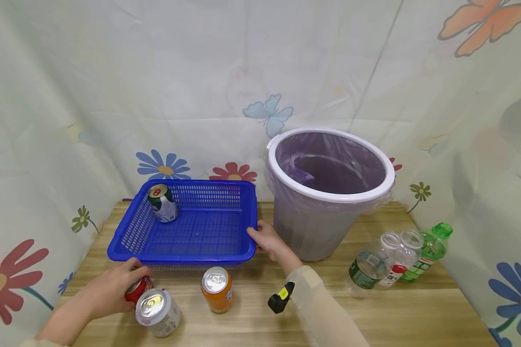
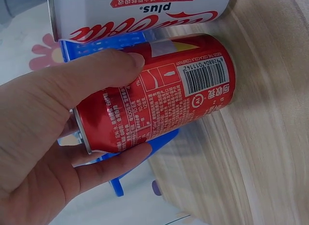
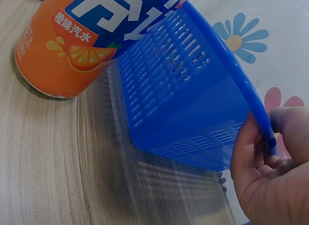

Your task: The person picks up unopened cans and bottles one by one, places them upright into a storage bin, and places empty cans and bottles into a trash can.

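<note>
My left hand [image 1: 113, 289] grips a red soda can [image 2: 159, 92] around its side, thumb on one face and fingers on the other. Beside it stands a white Coca-Cola can [image 1: 158, 312], close to the red one. My right hand [image 1: 269, 239] pinches the right rim of a blue plastic basket [image 3: 188, 90], thumb over the edge and fingers curled beneath. Inside the basket's back left corner stands a green and white can [image 1: 162, 203]. An orange soda can [image 1: 217, 290] stands upright in front of the basket, between my hands.
A grey trash bin [image 1: 317, 226] with a white rim and clear liner stands right of the basket. Farther right are several empty plastic bottles [image 1: 366, 272], one of them green [image 1: 431, 250]. A flowered curtain [image 1: 191, 86] surrounds the wooden table [image 1: 252, 323].
</note>
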Motion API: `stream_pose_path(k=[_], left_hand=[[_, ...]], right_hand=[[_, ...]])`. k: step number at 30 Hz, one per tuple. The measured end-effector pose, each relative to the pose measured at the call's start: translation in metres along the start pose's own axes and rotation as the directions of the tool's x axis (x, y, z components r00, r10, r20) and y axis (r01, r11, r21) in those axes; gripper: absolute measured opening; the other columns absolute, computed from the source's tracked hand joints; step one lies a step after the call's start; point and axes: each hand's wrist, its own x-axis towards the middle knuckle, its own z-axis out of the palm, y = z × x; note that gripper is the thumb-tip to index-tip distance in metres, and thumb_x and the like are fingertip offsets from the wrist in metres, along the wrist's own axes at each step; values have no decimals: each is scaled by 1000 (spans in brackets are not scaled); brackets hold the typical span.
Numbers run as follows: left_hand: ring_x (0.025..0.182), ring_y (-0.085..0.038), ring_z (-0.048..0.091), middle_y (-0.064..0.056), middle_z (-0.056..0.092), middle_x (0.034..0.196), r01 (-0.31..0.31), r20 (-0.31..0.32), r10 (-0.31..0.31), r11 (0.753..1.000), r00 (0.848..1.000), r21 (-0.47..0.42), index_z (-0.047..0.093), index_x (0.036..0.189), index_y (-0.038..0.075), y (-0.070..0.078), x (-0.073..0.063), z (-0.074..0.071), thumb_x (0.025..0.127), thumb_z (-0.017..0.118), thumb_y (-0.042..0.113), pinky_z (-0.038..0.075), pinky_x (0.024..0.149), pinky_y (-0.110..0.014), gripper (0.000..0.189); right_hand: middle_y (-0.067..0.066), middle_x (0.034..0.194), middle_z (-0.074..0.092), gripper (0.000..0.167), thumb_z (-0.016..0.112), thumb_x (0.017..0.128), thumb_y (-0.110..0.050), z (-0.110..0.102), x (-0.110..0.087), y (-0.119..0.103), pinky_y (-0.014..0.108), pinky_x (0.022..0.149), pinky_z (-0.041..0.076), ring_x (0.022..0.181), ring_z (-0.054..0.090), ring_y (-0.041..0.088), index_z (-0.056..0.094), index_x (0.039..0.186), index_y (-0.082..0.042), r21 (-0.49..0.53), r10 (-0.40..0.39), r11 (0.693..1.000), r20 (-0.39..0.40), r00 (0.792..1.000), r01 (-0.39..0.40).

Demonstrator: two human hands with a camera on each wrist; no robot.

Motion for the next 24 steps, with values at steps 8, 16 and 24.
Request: stream_pose_path(k=[8, 16, 24], left_hand=[[84, -22, 55, -3, 49, 99, 3, 28, -3, 1000, 1000, -9, 58, 104, 22, -2, 1, 0, 56, 86, 19, 55, 66, -40, 55], [84, -22, 54, -3, 47, 100, 16, 60, -16, 1000, 998, -2, 57, 105, 20, -2, 2, -1, 56, 86, 17, 55, 65, -40, 56], [85, -23, 53, -2, 47, 100, 6, 55, -7, 1000, 998, 16, 57, 106, 21, -4, 2, 0, 56, 86, 17, 54, 66, -41, 57]], right_hand=[[22, 93, 61, 27, 50, 89, -18, 0, 0, 0, 24, 47, 49, 57, 57, 11, 47, 106, 2, -10, -2, 1000, 8, 1000, 2], [19, 89, 61, 26, 50, 88, -17, 0, -1, 0, 24, 47, 48, 56, 57, 12, 47, 105, 2, -7, -4, 1000, 2, 1000, 4], [21, 92, 61, 25, 50, 88, -17, 1, -1, -1, 24, 48, 49, 58, 58, 13, 48, 105, 2, -13, 4, 1000, -5, 1000, -4]])
